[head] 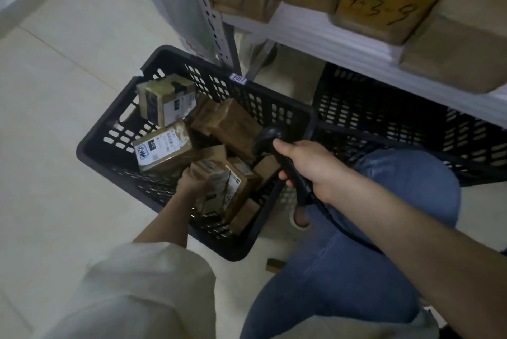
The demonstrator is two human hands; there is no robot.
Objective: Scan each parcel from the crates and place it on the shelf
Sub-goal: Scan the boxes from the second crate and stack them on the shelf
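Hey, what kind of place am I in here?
Most likely a parcel depot or pickup stockroom. Labelled cardboard parcels sit in a black crate, the right hand holds a barcode scanner, and a white metal shelf carries hand-numbered boxes.

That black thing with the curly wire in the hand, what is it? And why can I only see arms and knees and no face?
The camera sits on the person's head and looks down, so you see only their arms and their knees in blue jeans. The black thing is a barcode scanner; the right hand grips its handle. It reads the labels on parcels. The left hand reaches into a black plastic crate on the floor and holds one taped brown parcel. More parcels lie in the crate around it. A second black crate stands under the white shelf, where more brown boxes already sit.
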